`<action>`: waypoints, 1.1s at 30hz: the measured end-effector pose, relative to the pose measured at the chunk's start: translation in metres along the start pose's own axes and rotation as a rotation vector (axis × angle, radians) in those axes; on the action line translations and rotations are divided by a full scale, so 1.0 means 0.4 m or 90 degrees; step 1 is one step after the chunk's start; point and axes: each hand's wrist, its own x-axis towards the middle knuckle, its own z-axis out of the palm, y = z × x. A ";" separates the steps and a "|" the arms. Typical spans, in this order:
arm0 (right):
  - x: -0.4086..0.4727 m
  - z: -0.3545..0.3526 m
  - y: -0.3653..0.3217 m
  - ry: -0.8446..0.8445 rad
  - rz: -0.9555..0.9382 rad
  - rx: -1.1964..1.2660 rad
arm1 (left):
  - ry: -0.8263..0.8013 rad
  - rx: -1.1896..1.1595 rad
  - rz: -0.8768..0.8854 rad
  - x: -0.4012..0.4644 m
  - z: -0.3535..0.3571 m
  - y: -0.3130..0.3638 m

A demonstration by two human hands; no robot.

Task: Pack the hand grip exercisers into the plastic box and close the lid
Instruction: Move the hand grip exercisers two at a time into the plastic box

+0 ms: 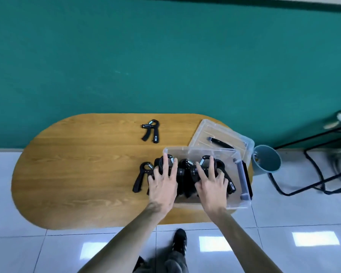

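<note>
A clear plastic box (207,150) stands on the right part of the wooden table (77,174), with several black hand grip exercisers (185,170) packed side by side in it. My left hand (162,183) and my right hand (212,181) lie flat on those exercisers, fingers spread, holding nothing. Another exerciser (141,177) lies on the table just left of the box, beside my left hand. A third (151,131) lies alone toward the far edge. The clear lid (209,131) rests tilted behind the box at the back right.
A grey-blue bucket (267,161) stands on the tiled floor just right of the table. Beyond it is a black metal frame (313,170). A green wall runs behind the table. My shoe (180,239) is at the near edge.
</note>
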 end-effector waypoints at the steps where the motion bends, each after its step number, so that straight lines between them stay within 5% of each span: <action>1: -0.008 0.008 0.025 -0.004 0.009 0.001 | -0.004 0.008 0.007 0.001 0.013 0.022; 9: -0.001 0.069 0.186 -0.052 0.037 0.025 | -0.031 0.015 0.031 0.047 0.082 0.160; 22: 0.146 0.164 0.246 -0.149 -0.013 0.097 | -0.076 -0.053 -0.113 0.179 0.176 0.230; 33: 0.150 0.209 0.278 -0.129 -0.046 0.133 | -0.113 -0.122 -0.178 0.196 0.206 0.262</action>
